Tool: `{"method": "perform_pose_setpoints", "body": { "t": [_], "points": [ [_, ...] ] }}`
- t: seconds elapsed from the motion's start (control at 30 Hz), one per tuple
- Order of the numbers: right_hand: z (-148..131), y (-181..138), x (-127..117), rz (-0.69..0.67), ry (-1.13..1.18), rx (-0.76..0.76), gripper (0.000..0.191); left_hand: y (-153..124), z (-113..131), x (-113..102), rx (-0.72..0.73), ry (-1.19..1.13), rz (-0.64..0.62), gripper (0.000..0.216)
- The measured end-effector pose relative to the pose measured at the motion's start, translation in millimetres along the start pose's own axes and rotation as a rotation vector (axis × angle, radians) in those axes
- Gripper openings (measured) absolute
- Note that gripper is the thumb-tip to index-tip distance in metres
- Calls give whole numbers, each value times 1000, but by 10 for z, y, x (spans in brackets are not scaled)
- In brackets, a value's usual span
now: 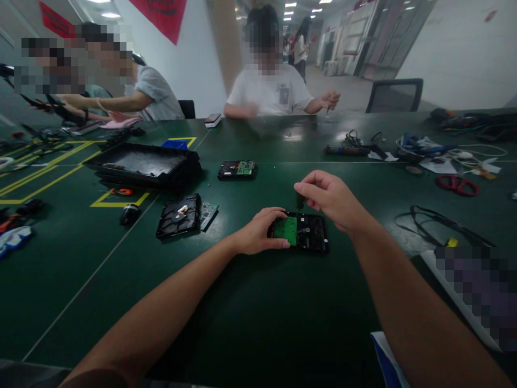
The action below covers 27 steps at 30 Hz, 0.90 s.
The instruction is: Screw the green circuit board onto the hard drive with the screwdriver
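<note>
A black hard drive (309,233) with a green circuit board (286,228) on top lies on the dark green table (258,302) in front of me. My left hand (258,233) grips the drive's left end, fingers curled over the board's edge. My right hand (328,198) hovers just above the drive's far edge, fingers pinched on a small dark tool or part I cannot make out.
An opened drive (180,215) with a loose plate (208,214) lies to the left, another drive (237,170) farther back. A black tray (145,164), red scissors (458,185), cables (438,221) and tools surround. People sit across the table.
</note>
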State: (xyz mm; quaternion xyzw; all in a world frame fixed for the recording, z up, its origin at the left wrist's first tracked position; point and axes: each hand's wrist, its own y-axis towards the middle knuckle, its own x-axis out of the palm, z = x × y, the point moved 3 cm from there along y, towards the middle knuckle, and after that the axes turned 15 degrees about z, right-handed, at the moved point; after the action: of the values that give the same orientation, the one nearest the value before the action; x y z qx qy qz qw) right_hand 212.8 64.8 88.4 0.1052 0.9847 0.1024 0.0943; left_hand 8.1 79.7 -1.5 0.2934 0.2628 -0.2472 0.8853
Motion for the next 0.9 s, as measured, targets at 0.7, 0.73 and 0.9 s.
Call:
{"method": "perform_pose_setpoints", "body": {
  "t": [0.7,0.73,0.9],
  "points": [
    [2,-47,85,-188,74,94,36,4,2,5,6,9,-3,69],
    [-4,-42,79,-169,47,58,35,5,4,5,4,10,-3,68],
    [-2,-3,16,-3,-64,-34,30,6,0,6,11,6,1,69]
  ]
}}
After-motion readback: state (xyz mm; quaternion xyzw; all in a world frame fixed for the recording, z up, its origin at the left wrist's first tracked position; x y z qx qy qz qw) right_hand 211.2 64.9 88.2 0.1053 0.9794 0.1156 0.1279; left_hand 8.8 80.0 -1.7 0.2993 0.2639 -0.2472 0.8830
